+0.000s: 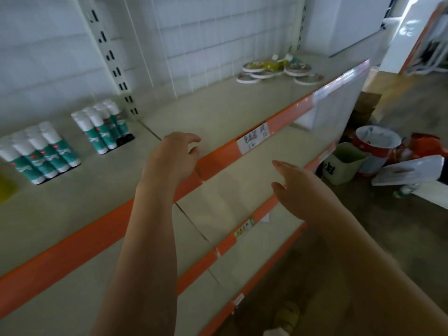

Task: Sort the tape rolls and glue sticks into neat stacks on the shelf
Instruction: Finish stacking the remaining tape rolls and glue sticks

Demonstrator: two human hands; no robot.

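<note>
While both hands hover empty over orange-edged shelf (242, 112) front | left hand (173, 157) loosely curled | right hand (303, 192) fingers straight | teal-white glue sticks (72, 139) upright, left rear | flat white tape rolls (278, 70) scattered, right rear corner

An orange-edged shelf (218, 117) carries two upright clusters of glue sticks (41, 151) (103, 126) at left and scattered flat tape rolls (278, 70) far right.

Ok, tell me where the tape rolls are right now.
In the head view the tape rolls lie in a loose pile at the far right of the top shelf, near the white back panel, beyond both empty hands.
</note>
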